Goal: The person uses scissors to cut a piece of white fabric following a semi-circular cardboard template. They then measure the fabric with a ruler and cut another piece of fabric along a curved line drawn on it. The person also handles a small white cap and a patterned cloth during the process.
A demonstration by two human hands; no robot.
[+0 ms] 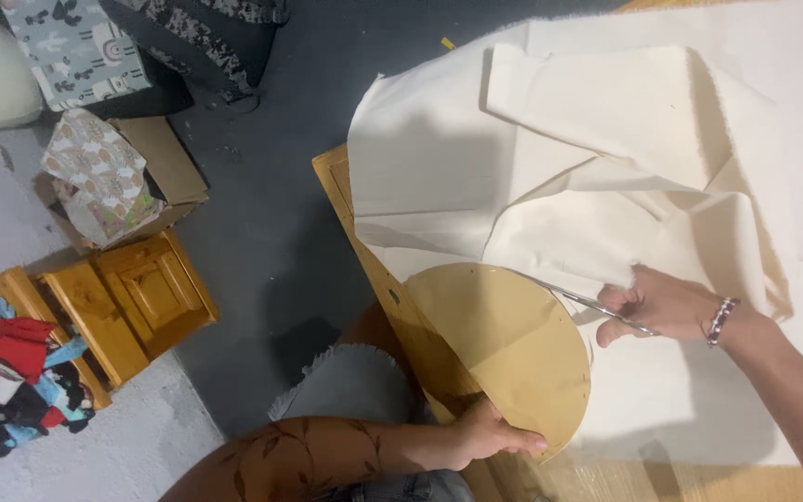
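Note:
My right hand [657,305] grips a pair of metal scissors [576,298] whose blades point left along the upper edge of a round tan template [504,344]. The template lies on cream fabric [559,167] spread over a wooden table [355,209]. My left hand [490,432] presses on the template's lower edge near the table's side, fingers flat. A beaded bracelet [722,321] circles my right wrist. The fabric is folded over itself in large flaps above the template.
On the dark floor at left stand a small wooden cabinet [127,302], a cardboard box with patterned cloth [109,181], and a pile of coloured clothes [6,381]. Patterned cushions [76,46] lie at the top left. My knee in frayed denim [350,381] is below the table edge.

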